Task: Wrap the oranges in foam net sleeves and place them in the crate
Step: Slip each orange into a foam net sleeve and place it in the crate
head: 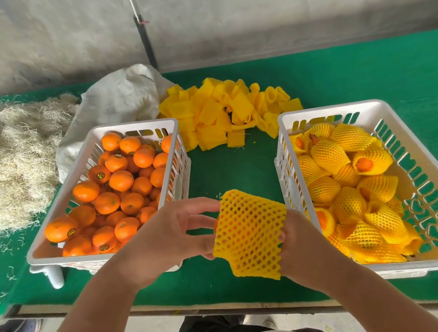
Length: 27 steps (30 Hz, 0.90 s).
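Between crates, over green table (pixel 233 164): both hands raised, stretching sleeve (pixel 249 236) around orange (pixel 216 225). Left hand (pixel 166 239) fingers curled, gripping sleeve's left edge. Right hand (pixel 303 246) pinching right edge. Right crate (pixel 433 263) holds wrapped oranges (pixel 346 176).

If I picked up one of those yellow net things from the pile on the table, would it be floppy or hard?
Probably floppy: the foam net sleeve held between the left hand and right hand stretches and sags at its corners. Likely very light too, since it is mostly holes. The sleeves in the pile lie bent and curled, so they should squash easily.
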Each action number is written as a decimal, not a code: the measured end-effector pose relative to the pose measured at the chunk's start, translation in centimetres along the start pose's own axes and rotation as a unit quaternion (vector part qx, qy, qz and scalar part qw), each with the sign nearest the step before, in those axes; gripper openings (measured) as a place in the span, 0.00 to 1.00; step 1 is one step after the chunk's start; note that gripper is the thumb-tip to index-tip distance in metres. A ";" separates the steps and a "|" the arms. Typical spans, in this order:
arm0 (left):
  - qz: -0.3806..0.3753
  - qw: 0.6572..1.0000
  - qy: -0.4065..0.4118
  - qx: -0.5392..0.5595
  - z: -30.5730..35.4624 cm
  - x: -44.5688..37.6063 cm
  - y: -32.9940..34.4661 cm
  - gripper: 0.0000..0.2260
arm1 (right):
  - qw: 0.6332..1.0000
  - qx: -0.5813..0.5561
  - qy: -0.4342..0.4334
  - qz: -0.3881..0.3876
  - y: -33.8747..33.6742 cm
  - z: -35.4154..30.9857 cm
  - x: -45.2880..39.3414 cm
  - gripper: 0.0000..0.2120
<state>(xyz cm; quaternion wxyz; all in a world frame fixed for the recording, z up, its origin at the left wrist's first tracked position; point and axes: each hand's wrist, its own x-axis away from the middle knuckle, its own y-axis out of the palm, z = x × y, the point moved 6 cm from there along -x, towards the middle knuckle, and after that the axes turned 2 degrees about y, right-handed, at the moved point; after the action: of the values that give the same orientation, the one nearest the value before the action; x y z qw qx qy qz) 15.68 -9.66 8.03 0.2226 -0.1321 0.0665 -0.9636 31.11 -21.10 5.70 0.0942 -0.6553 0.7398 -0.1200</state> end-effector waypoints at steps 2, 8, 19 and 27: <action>-0.008 1.000 0.001 0.010 0.0 0.0 0.1 0.18 | 0.999 0.009 0.041 0.021 -0.4 0.9 0.1 0.07; 0.059 0.978 -0.015 0.197 -0.7 0.3 1.2 0.19 | 0.999 -0.020 -0.012 0.022 -0.3 -0.2 -0.2 0.09; 0.325 0.907 -0.157 0.215 -1.6 0.3 1.0 0.10 | 0.997 0.077 -0.022 0.002 1.4 -0.6 -0.8 0.20; 0.326 0.909 -0.167 0.201 -2.1 1.0 1.5 0.12 | 0.993 0.107 0.040 -0.018 0.9 2.7 -0.8 0.19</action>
<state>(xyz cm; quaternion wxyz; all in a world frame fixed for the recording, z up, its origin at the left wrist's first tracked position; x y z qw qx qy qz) 14.87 -11.32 5.97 0.5541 -0.2150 -0.1269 -0.7941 31.12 -20.36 2.85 0.1316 -0.6492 0.7142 -0.2262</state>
